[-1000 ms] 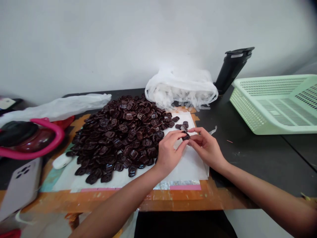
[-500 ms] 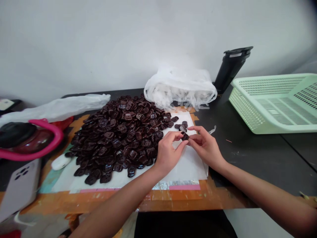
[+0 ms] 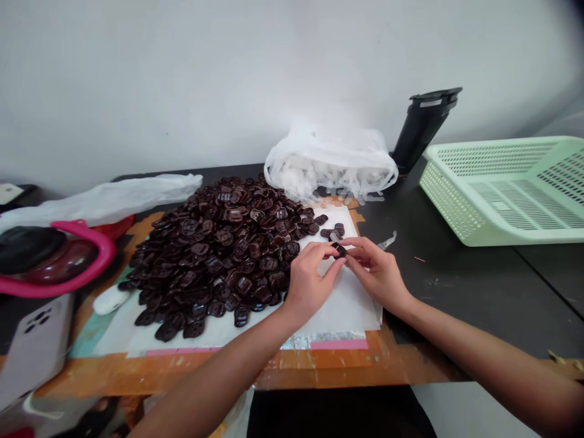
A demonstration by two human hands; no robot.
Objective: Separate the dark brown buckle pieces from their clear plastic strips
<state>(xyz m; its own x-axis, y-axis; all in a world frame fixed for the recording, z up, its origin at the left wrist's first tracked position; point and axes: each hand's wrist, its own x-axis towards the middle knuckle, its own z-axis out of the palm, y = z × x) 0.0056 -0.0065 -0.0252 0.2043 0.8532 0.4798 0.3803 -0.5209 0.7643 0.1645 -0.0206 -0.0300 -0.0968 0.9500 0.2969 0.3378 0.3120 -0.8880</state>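
Note:
Between my two hands is one small dark brown plastic buckle, shiny and rounded. My left hand pinches its left side with thumb and fingertips. On the other side, the fingertips of my right hand close on its right edge. A clear strip seems to show just above the held piece, partly hidden by the fingers. To the left rises a big heap of similar buckles on white paper. A few loose buckles lie just beyond my fingertips.
Behind the heap sits a white plastic bag full of clear strips. A black tumbler and pale green basket stand right. Leftward are a phone, a white mouse-like object and a pink-handled item.
My right index finger has come down from a raised position onto the buckle. My left hand keeps its pinch nearly in place. The view has shifted slightly.

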